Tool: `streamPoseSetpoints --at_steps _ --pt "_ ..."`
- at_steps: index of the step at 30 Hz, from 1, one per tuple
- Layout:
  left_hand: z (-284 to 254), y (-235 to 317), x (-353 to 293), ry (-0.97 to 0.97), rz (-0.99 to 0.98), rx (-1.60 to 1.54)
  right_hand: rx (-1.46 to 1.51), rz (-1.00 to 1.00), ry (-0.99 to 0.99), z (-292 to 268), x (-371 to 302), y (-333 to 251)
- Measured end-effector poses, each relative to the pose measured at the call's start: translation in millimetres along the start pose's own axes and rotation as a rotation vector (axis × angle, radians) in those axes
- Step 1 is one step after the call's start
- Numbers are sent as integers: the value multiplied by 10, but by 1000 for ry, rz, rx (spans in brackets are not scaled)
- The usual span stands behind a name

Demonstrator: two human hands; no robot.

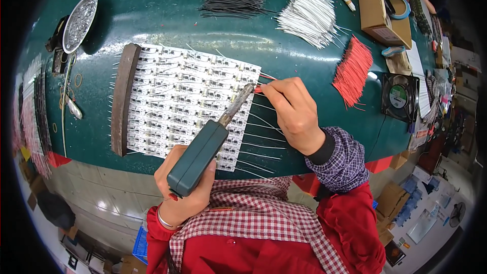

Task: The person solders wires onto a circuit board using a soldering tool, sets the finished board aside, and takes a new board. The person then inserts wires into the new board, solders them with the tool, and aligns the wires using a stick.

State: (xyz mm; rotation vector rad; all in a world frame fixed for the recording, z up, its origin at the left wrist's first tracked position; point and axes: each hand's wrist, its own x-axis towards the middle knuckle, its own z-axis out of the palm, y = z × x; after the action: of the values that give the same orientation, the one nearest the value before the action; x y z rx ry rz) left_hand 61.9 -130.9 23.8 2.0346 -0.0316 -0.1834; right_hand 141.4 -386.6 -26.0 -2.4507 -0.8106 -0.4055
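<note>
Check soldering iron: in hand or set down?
In hand: the left hand wraps around the green soldering iron, visible on both its sides.

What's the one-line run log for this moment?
left hand: grips iron | right hand: pinches red wire | tip: at right edge of board | bar: along board's left edge

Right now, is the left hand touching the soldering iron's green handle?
Touching. The head view shows the left hand wrapped around the handle of the soldering iron, bare skin against it on both sides.
</note>
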Motion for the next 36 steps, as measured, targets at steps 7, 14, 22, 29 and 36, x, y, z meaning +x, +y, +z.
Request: streamPoseSetpoints --at_steps 7,14,22,29,36 --pt "-4 -49 -86 41 31 -39 -10 13 -6 2 -17 -7" --pt "-13 -87 -194 77 15 -78 -2 -44 78 -11 -25 -91" --pt "-5 -86 -204 39 53 -46 32 -27 28 -4 -76 -109" --pt "8 -76 -205 35 25 -40 31 -15 7 -7 -84 -116" --pt "20 -69 -187 13 -2 -30 10 -24 -4 -1 -81 -121"
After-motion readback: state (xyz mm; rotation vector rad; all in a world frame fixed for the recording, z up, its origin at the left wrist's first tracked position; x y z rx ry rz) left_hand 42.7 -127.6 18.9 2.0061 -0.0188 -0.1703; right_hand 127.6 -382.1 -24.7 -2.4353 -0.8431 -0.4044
